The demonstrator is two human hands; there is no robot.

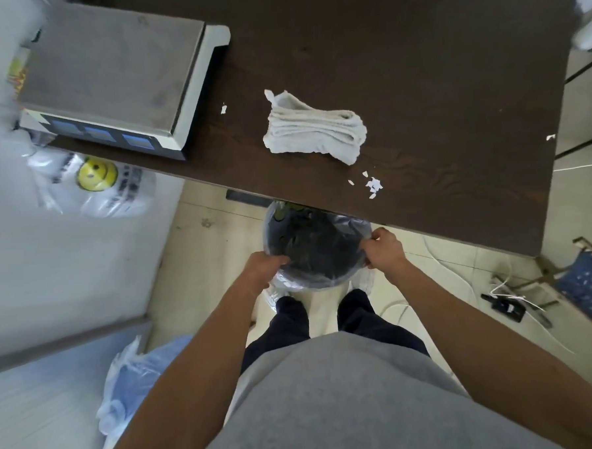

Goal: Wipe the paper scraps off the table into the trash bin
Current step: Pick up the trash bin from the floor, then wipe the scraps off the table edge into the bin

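A round trash bin (325, 282) lined with a plastic bag stands on the floor, partly under the near edge of the dark wooden table (434, 79). My left hand (264, 265) grips the bin's left rim and my right hand (383, 249) grips its right rim. A folded white cloth (313, 129) lies on the table, apart from both hands. A small cluster of white paper scraps (373, 185) sits near the table's front edge, right of the bin. One scrap (223, 108) lies beside the scale and another scrap (550, 137) lies at the right edge.
A grey weighing scale (108, 79) fills the table's left end. Plastic bags (93, 187) hang below it, and a blue bag (131, 380) sits on the floor at left. Cables (462, 277) and a blue folding stool (589, 284) lie on the floor at right.
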